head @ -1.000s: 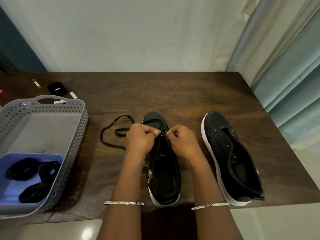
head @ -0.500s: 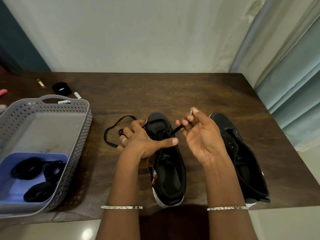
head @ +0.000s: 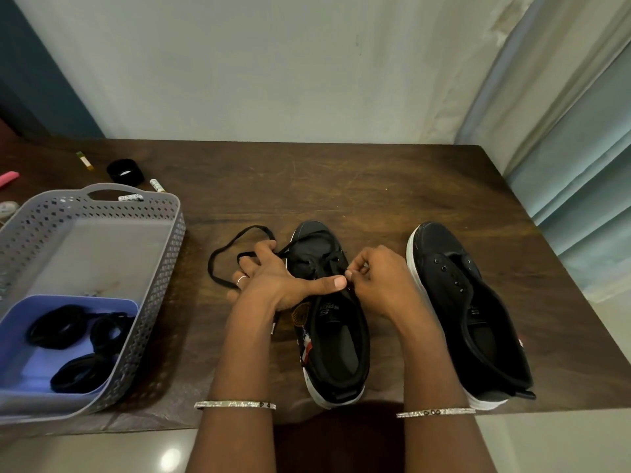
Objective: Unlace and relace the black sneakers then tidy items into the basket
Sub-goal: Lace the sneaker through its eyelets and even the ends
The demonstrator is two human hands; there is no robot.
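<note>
black sneakers, both on the brown surface [head: 341,186] with toes away from me: the middle sneaker [head: 336,339] sits between my hands, and the right-hand sneaker [head: 467,302] stands just beside it with its eyelets empty. i judge i am early in relacing the middle one, since the black lace [head: 218,268] only crosses the eyelets nearest the toe and the rest loops loose on the surface to the left. my left hand [head: 273,285] lies across that slack with the thumb straight out over the tongue. the lace runs in among the fingers, though whether they clamp it i cannot tell. my right hand [head: 379,281] is curled small, pinching the lace tip just at my left thumb's end. the next move, i think, is to aim that tip into the next eyelet up and draw it through without dragging the other end out.

the grey basket [head: 170,254] waits well to the left, with a blue tray [head: 20,336] inside holding black coils [head: 61,327]. behind it lie a black round pot [head: 124,171] and a small tube [head: 157,185]. my left forearm lies between the sneakers and the basket.
</note>
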